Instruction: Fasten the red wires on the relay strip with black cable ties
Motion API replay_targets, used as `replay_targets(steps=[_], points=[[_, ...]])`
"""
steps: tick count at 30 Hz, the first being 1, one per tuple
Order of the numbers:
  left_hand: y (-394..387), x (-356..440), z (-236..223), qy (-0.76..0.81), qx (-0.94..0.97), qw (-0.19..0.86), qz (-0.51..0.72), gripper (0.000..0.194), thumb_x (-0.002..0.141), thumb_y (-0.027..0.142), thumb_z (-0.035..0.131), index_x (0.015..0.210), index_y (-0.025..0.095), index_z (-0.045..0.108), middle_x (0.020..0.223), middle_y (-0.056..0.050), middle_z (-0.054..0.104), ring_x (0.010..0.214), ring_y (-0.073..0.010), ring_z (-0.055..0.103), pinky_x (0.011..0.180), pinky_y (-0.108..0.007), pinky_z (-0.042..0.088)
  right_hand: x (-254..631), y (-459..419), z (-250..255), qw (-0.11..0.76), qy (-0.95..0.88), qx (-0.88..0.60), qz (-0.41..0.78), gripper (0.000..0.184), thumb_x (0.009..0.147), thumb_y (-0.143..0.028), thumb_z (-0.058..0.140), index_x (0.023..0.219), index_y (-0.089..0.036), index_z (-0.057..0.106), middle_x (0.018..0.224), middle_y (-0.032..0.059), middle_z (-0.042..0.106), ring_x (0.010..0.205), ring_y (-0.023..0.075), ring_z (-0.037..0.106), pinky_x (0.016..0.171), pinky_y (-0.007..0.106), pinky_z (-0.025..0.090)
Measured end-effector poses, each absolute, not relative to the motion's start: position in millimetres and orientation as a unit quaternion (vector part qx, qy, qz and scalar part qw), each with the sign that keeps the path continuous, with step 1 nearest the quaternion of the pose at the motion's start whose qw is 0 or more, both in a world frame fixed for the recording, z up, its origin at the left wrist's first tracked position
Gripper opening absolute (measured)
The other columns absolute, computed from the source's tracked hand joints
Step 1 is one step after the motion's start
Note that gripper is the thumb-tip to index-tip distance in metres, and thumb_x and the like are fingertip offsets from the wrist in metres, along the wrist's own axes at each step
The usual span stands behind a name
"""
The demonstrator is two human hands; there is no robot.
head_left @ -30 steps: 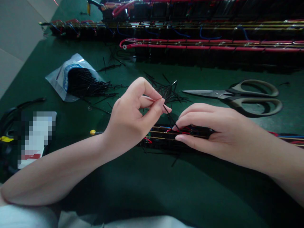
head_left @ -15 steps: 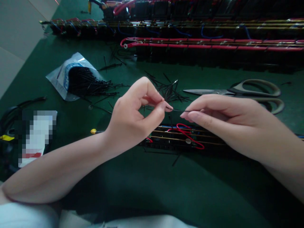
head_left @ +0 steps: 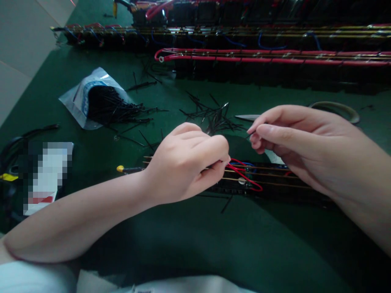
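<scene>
My left hand (head_left: 191, 165) is closed in a pinch over the near wired strip (head_left: 275, 175), its fingertips on a loop of red wire (head_left: 249, 184). Most of the pinched part is hidden by the fingers. To the right and slightly higher, my right hand (head_left: 299, 132) pinches a thin black cable tie (head_left: 251, 133) between thumb and forefinger; only a short end of it shows. Brass-coloured rods run along the strip, and a yellow-tipped lead (head_left: 120, 168) sticks out at its left. Scissors (head_left: 336, 106) lie partly hidden behind my right hand.
A plastic bag (head_left: 80, 101) spilling black cable ties lies at the left, with a loose pile of cable ties (head_left: 218, 116) right of it. Long wired assemblies (head_left: 244, 57) with red cables span the back. Black cables (head_left: 33, 132) and a blurred white item (head_left: 50, 175) sit at the left edge.
My left hand has let go of the cable tie and moved down to the red wire on the strip. My right hand has lifted slightly right, keeping the cable tie.
</scene>
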State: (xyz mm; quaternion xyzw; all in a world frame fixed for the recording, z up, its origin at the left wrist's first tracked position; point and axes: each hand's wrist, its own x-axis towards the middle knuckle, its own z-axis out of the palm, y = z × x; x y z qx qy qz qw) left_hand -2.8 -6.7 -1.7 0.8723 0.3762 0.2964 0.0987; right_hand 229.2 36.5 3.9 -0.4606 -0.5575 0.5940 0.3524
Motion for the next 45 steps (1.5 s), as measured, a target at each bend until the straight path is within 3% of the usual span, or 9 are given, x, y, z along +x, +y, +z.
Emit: replay_targets(steps=[4,7,13,21,27,31,36,39,45], points=[[-5.5,-2.2,-1.3,0.351,0.902,0.084,0.235,0.014,0.107,0.031,0.061,0.099,0.021,0.067,0.096,-0.003,0.079,0.09,-0.0195,0.073,0.089,-0.036,0.054,229.3,35.7,6.3,0.36,-0.56,-0.459,0.589,0.008,0.084,-0.027,0.079,0.079,-0.024,0.074,0.076,-0.0015,0.068,0.069,0.0121,0.06,0.067,0.029,0.051],[-4.2,-1.9,-2.2,0.349,0.915,0.087,0.182,0.035,0.104,0.05,0.067,0.123,0.021,0.067,0.112,-0.007,0.078,0.1,-0.0232,0.072,0.089,-0.037,0.052,228.5,33.6,9.0,0.355,-0.564,-0.472,0.577,0.008,0.088,-0.026,0.075,0.08,-0.024,0.073,0.079,-0.0006,0.069,0.073,0.0132,0.062,0.07,0.029,0.054],[-2.1,-3.9,-6.2,0.343,0.916,0.118,0.171,0.057,0.101,0.052,0.072,0.143,0.019,0.054,0.108,-0.004,0.079,0.091,-0.0206,0.074,0.08,-0.032,0.052,226.9,29.0,15.9,0.35,-0.567,-0.497,0.556,0.008,0.088,-0.028,0.074,0.08,-0.026,0.074,0.08,0.0006,0.069,0.08,0.0165,0.066,0.07,0.03,0.059],[1.5,-6.6,-3.6,0.385,0.876,0.234,0.172,0.05,0.094,0.044,0.082,0.128,0.023,0.052,0.104,0.0,0.076,0.085,-0.0185,0.074,0.072,-0.028,0.052,228.7,25.6,16.1,0.401,-0.563,-0.511,0.51,0.011,0.089,-0.024,0.07,0.079,-0.027,0.073,0.077,-0.0019,0.07,0.073,0.014,0.064,0.075,0.031,0.058],[10.0,-13.1,3.5,0.362,0.905,0.184,0.13,0.032,0.097,0.043,0.078,0.108,0.023,0.056,0.092,0.002,0.07,0.078,-0.0166,0.066,0.069,-0.028,0.043,231.1,20.0,17.3,0.365,-0.618,-0.511,0.473,0.01,0.091,-0.031,0.069,0.082,-0.03,0.072,0.078,0.0003,0.071,0.079,0.0205,0.069,0.069,0.036,0.055],[14.4,-16.1,10.6,0.342,0.916,0.184,0.103,0.028,0.096,0.034,0.079,0.111,0.022,0.059,0.097,0.002,0.071,0.09,-0.0177,0.066,0.075,-0.027,0.045,233.4,21.0,18.4,0.332,-0.665,-0.501,0.443,0.012,0.092,-0.036,0.069,0.083,-0.028,0.071,0.077,0.0,0.07,0.064,0.0152,0.058,0.054,0.032,0.042],[16.1,-20.5,18.5,0.348,0.915,0.193,0.067,0.034,0.098,0.027,0.075,0.128,0.023,0.059,0.115,-0.001,0.076,0.101,-0.0197,0.065,0.086,-0.03,0.048,236.4,22.3,16.8,0.32,-0.682,-0.504,0.422,0.013,0.093,-0.037,0.069,0.084,-0.029,0.072,0.076,-0.0009,0.069,0.061,0.0149,0.054,0.052,0.033,0.038],[15.4,-20.7,21.7,0.354,0.917,0.18,0.035,0.032,0.099,0.028,0.07,0.128,0.023,0.061,0.121,-0.003,0.078,0.103,-0.0224,0.065,0.089,-0.034,0.047,237.9,22.6,14.1,0.306,-0.701,-0.496,0.41,0.015,0.094,-0.039,0.07,0.083,-0.029,0.072,0.076,-0.0009,0.07,0.063,0.0162,0.057,0.057,0.035,0.04],[7.7,-10.8,17.3,0.395,0.902,0.152,0.09,0.026,0.097,0.035,0.065,0.119,0.02,0.068,0.105,-0.005,0.076,0.096,-0.0254,0.065,0.086,-0.039,0.045,237.8,24.8,7.7,0.286,-0.74,-0.462,0.397,0.014,0.098,-0.04,0.067,0.087,-0.031,0.07,0.08,-0.0006,0.071,0.076,0.0223,0.066,0.074,0.041,0.049]])
